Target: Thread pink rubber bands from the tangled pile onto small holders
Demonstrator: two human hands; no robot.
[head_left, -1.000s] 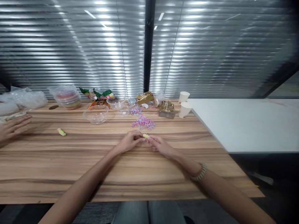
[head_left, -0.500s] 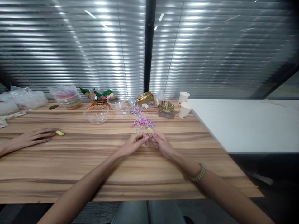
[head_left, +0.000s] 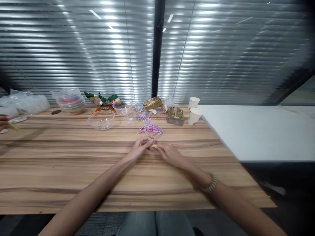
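Close together over the wooden table [head_left: 73,183], both of my hands are closed around something tiny. Between them shows a small pale yellow piece [head_left: 154,145], its kind too small to tell. My right hand [head_left: 171,154] pinches its near side with thumb and forefinger. My left hand [head_left: 140,149] has thumb and fingers pressed together at the other end; what exactly they grip is hidden. Just beyond my fingertips lies a loose pile of small pink, purple and blue loops [head_left: 151,128].
Behind the pile stand clear plastic bowls [head_left: 101,124], gold wrappers [head_left: 152,103], a gold-topped packet [head_left: 175,116] and two paper cups [head_left: 195,116]. Stacked tubs [head_left: 69,101], snack bags [head_left: 105,100] and clear plastic bags [head_left: 31,103] line the back left. Another person's hand [head_left: 3,121] holds something yellow.
The yellow piece has dropped from upright above my fingers to between my hands, and my right hand has turned palm down. The other person's hand has moved off left, taking the yellow item.
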